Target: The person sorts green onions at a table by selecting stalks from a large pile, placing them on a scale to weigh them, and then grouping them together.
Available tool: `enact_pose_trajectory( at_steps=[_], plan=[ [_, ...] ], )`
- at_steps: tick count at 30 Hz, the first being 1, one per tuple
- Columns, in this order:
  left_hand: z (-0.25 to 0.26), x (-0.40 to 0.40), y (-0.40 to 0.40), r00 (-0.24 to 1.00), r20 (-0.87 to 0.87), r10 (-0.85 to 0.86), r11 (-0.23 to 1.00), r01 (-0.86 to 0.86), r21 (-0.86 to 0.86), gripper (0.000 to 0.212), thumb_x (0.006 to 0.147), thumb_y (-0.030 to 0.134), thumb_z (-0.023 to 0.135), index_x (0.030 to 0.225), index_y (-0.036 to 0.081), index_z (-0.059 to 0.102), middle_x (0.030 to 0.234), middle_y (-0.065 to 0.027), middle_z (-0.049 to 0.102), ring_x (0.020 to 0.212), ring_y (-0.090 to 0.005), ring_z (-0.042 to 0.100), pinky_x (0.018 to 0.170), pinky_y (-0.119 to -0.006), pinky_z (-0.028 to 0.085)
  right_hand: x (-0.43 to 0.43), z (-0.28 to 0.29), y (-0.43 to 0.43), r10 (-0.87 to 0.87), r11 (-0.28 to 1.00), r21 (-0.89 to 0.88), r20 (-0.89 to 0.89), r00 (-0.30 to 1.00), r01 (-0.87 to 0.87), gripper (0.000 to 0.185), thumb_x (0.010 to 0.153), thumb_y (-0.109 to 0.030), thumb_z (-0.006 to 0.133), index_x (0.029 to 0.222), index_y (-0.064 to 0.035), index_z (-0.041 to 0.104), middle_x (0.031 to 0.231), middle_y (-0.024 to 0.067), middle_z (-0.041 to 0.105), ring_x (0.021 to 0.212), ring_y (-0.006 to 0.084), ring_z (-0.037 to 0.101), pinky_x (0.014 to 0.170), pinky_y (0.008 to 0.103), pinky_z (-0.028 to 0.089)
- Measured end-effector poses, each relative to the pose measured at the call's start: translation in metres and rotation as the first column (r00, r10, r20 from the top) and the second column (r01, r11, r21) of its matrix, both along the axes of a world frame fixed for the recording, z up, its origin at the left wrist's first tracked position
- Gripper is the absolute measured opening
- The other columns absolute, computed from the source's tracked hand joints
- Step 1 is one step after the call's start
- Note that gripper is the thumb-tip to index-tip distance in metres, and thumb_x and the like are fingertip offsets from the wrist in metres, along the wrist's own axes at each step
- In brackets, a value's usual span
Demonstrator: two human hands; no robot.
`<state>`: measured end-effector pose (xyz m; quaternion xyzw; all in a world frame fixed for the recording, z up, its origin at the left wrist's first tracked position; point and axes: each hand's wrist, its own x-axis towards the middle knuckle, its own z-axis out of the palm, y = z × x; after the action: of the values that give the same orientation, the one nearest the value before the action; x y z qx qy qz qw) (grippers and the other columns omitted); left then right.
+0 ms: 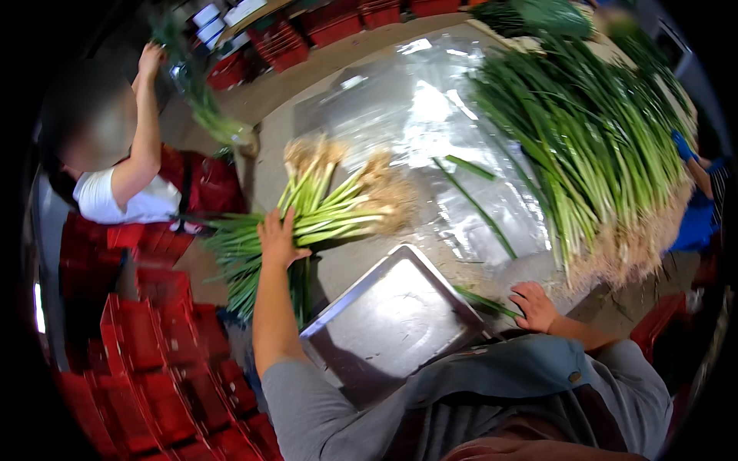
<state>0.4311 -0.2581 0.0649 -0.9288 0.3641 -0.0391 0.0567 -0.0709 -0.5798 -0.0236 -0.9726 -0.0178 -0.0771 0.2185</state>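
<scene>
My left hand [279,237] lies with its fingers spread on a pile of spring onions [323,216] at the table's left side. Their stringy roots point up and to the right, and the green tops hang over the left edge. My right hand [535,306] rests at the near side of the table, fingers apart and a little bent. A loose green leaf [484,301] ends by its thumb. Between my hands, close to my body, sits a shallow rectangular metal tray [398,311], with only small bits visible in it.
Clear plastic sheeting [426,109] covers much of the table [277,124]. A large heap of spring onions [599,167] fills the right side, where a blue-gloved hand [684,146] reaches in. At left a person [130,190] lifts a wrapped bunch [199,98]. Red crates [161,346] stand lower left.
</scene>
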Motion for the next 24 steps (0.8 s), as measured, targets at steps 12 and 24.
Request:
enact_pose_trajectory(
  at_steps=[12,24],
  plan=[
    [0.060,-0.189,-0.040,0.983,0.090,-0.157,0.940,0.177,-0.293,0.097,0.057,0.014,0.078,0.137,0.003,0.024,0.140,-0.0216,0.023,0.127,-0.0405,0.023,0.104,-0.050,0.019,-0.026,0.065,-0.097,-0.148,0.988,0.032,0.004,0.989,0.148,0.053,0.074,-0.021,0.063,0.121,-0.0043,0.047,0.124,0.0208,0.045,0.116,0.0363,0.042,0.098,0.0427,0.036],
    [0.046,-0.378,-0.099,0.969,-0.241,-0.046,0.849,-0.089,-0.521,0.091,0.058,0.008,0.074,0.134,-0.003,0.025,0.137,-0.0256,0.024,0.126,-0.0430,0.025,0.105,-0.047,0.020,-0.123,0.143,-0.384,-0.968,0.252,-0.258,-0.056,0.246,0.933,0.069,0.069,-0.040,0.069,0.120,0.0005,0.046,0.120,0.0215,0.048,0.114,0.0343,0.045,0.091,0.0410,0.042]
  ],
)
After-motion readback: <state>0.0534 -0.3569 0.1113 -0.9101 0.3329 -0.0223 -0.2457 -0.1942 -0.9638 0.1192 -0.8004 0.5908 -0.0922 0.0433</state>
